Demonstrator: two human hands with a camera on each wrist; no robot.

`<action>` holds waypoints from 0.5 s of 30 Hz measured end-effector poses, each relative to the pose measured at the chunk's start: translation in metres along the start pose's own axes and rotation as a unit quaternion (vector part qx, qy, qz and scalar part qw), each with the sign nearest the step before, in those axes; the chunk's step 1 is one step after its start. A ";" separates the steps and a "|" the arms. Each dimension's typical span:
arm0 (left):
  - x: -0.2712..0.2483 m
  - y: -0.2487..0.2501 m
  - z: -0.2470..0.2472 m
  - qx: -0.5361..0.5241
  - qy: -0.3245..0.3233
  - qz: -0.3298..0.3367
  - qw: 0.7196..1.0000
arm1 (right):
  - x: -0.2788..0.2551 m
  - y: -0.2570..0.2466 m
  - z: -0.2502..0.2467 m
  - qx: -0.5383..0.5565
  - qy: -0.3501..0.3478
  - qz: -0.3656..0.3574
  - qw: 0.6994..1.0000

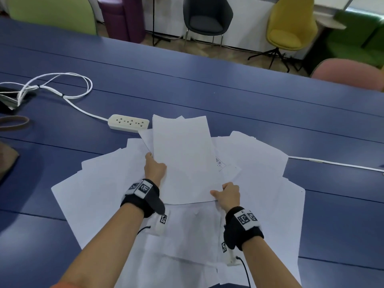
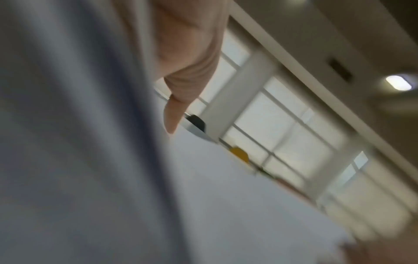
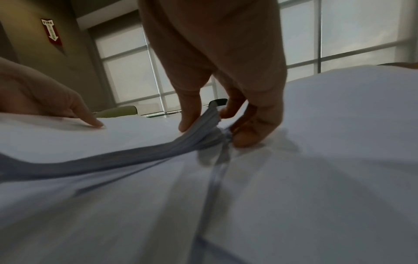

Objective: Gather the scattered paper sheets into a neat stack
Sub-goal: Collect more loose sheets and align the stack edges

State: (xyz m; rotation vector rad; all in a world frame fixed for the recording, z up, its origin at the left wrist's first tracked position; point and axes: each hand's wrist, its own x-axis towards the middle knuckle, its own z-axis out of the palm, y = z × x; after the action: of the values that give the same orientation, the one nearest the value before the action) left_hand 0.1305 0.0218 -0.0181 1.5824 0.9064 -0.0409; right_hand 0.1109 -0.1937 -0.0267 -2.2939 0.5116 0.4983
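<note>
Blue table (image 1: 249, 96) bears scattered sheets (image 1: 93, 194); right hand (image 1: 227, 195) pinches a gathered stack (image 1: 182, 159); left hand (image 1: 154, 169) grips its edge.

White paper sheets (image 1: 187, 159) on a blue table (image 1: 228, 96); white power strip (image 1: 128, 123); yellow chair (image 1: 291, 26).

A red wall sign (image 3: 51, 32) reads "FIRE" above a white downward arrow whose lettering is illegible.
</note>
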 end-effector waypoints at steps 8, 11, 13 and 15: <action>-0.003 -0.013 -0.003 -0.031 -0.082 0.051 0.995 | 0.001 -0.012 0.005 -0.146 0.047 0.057 0.987; -0.009 -0.011 -0.014 -0.033 -0.112 0.061 0.991 | 0.007 -0.011 0.002 -0.135 0.013 0.045 0.990; -0.012 -0.013 -0.024 -0.014 -0.132 0.072 0.989 | 0.010 -0.008 0.000 -0.090 -0.049 0.038 0.994; -0.015 -0.016 -0.038 0.008 -0.156 0.077 0.985 | 0.007 -0.004 0.003 -0.045 -0.097 0.014 0.994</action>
State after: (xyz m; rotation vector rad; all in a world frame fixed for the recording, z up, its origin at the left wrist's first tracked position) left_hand 0.0941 0.0454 -0.0141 1.6028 0.5393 -0.1819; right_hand 0.1182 -0.1907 -0.0296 -2.2954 0.4345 0.7632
